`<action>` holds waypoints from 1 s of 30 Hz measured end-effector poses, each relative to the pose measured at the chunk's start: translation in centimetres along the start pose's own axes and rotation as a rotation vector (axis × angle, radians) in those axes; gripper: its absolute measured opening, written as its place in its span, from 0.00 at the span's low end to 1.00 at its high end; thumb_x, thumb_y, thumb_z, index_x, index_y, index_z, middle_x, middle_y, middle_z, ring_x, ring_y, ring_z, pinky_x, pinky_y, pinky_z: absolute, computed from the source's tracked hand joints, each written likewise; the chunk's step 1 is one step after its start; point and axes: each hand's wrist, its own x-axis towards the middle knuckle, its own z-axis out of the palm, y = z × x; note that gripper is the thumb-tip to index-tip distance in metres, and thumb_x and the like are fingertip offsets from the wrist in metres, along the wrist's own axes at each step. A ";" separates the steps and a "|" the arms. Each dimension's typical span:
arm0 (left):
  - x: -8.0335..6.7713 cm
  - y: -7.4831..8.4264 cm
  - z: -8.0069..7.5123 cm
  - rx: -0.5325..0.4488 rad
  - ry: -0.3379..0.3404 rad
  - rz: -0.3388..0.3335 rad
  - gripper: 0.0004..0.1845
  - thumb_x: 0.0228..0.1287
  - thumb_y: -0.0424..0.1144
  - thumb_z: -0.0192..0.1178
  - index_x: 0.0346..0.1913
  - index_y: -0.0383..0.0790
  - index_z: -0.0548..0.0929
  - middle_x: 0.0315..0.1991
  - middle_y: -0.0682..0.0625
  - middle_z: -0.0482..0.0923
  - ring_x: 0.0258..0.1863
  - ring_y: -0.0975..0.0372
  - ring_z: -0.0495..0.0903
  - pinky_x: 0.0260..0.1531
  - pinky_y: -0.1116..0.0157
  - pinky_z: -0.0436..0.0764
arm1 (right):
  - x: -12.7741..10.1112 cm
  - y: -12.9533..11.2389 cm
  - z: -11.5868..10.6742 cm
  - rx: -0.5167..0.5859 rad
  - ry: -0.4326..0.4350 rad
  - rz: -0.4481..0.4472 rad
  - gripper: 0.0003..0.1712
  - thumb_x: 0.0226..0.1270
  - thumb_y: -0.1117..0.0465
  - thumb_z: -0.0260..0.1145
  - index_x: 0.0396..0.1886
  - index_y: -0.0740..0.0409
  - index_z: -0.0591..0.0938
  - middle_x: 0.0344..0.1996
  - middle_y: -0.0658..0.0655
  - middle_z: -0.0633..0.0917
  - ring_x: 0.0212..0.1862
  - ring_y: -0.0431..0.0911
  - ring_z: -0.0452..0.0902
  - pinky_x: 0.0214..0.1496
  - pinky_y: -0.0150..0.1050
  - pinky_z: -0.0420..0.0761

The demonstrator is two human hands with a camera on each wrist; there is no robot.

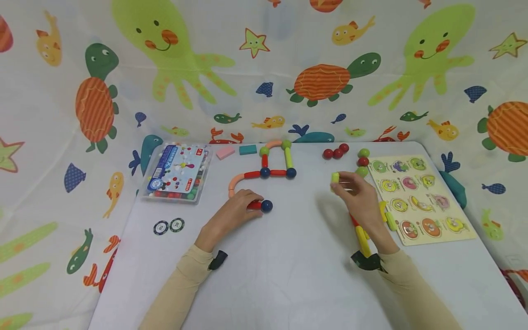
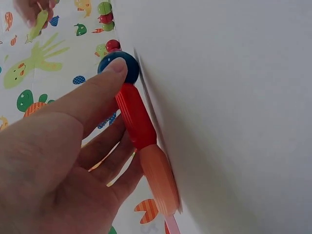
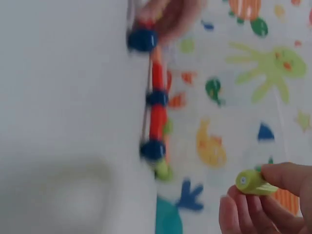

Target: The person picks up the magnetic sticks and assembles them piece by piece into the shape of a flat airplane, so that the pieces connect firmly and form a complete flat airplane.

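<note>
While both sleeved forearms reach out over the white tabletop [image 1: 288, 275], the left hand [image 1: 231, 215] lies low at the near end of the rod-and-ball chain, its fingers curled around a short red ribbed plastic rod [image 2: 135, 117] and one fingertip pressed on the dark blue ball [image 2: 118, 66] at the rod's right end. That grip looks meant to steady the free end of the chain so that a further piece can be joined there. A pale orange curved rod [image 1: 236, 182] runs from the left hand back to the far structure of red, green and orange rods and blue balls [image 1: 275, 161].

The right hand [image 1: 363, 197] is raised slightly to the right and pinches a short lime-green plastic rod [image 1: 335, 177] between thumb and fingertips, its round end facing left towards the chain. Beneath the right wrist lie yellow and red rods [image 1: 360, 233], partly covered by the arm, so their number cannot be told.

Right of that hand lies a pale wooden peg puzzle board with fruit pictures [image 1: 420, 201]. Farther off sit loose red and green balls [image 1: 342, 151], and on the left a clear plastic box of parts [image 1: 177, 174] with two round tokens [image 1: 168, 225] nearer. The right wrist view is blurred.
</note>
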 end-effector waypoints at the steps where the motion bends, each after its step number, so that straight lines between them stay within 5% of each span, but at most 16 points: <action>1: 0.1 0.0 0.0 -0.003 -0.003 0.000 0.24 0.63 0.44 0.72 0.61 0.44 0.83 0.57 0.50 0.81 0.58 0.58 0.75 0.60 0.60 0.80 | -0.3 -0.5 0.9 0.018 -0.021 0.000 0.25 0.70 0.47 0.69 0.62 0.51 0.80 0.51 0.54 0.85 0.49 0.37 0.81 0.49 0.20 0.79; 6: 0.5 0.2 0.2 -0.003 -0.015 -0.004 0.25 0.63 0.44 0.71 0.63 0.45 0.82 0.57 0.50 0.81 0.59 0.58 0.77 0.61 0.59 0.79 | -1.9 -2.2 5.8 0.068 -0.164 0.019 0.23 0.67 0.48 0.72 0.57 0.52 0.83 0.46 0.54 0.87 0.49 0.46 0.83 0.49 0.26 0.81; 14: 0.7 0.2 0.4 -0.002 -0.017 0.020 0.25 0.65 0.42 0.70 0.64 0.46 0.81 0.58 0.50 0.82 0.60 0.59 0.78 0.63 0.58 0.78 | -3.7 -2.6 12.0 0.065 -0.286 0.072 0.18 0.61 0.55 0.77 0.49 0.57 0.87 0.38 0.54 0.90 0.36 0.41 0.86 0.36 0.30 0.83; 30: 0.4 0.2 0.2 -0.022 -0.014 0.039 0.23 0.66 0.41 0.69 0.63 0.46 0.82 0.54 0.52 0.83 0.55 0.60 0.79 0.61 0.59 0.80 | -3.2 -2.6 14.7 0.000 -0.348 0.204 0.16 0.60 0.52 0.77 0.41 0.58 0.88 0.28 0.50 0.89 0.30 0.39 0.85 0.35 0.34 0.82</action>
